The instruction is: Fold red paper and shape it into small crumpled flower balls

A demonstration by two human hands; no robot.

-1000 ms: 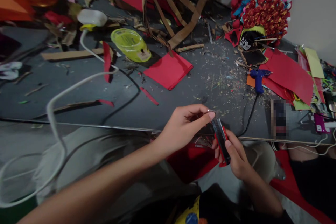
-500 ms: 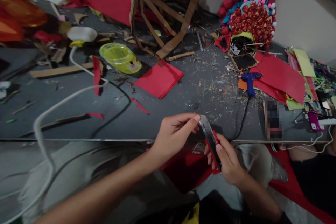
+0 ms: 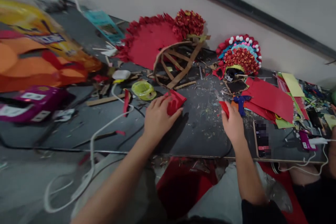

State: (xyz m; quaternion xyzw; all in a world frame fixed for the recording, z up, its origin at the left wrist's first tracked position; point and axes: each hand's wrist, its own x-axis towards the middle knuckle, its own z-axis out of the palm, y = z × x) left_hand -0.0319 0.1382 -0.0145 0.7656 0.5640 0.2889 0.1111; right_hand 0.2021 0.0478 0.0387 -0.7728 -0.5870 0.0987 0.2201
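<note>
My left hand (image 3: pixel 159 117) reaches over a small stack of red paper (image 3: pixel 178 101) on the dark table. Its thumb and fingers are spread apart at the paper's near and left edges, covering part of it. In my right hand (image 3: pixel 234 124) is a utility knife (image 3: pixel 224 107) with a red handle. Its blade points up and left, above the tabletop. Just right of this hand lies a blue glue gun (image 3: pixel 240 104). A yellow-green plastic tub (image 3: pixel 143 90) stands beyond my left fingers.
A cardboard-strip frame (image 3: pixel 181 66) with a red fringed piece stands at the back. A decorated headdress (image 3: pixel 241 54) is right of it. Red sheets (image 3: pixel 273 99) and a phone (image 3: pixel 260 140) lie at right. A white cable (image 3: pixel 105 126) crosses the left side. Another person sits far right.
My left hand has left the knife's blade end and moved left and forward onto the red paper. My right hand has carried the utility knife forward over the table. The view has tilted up.
</note>
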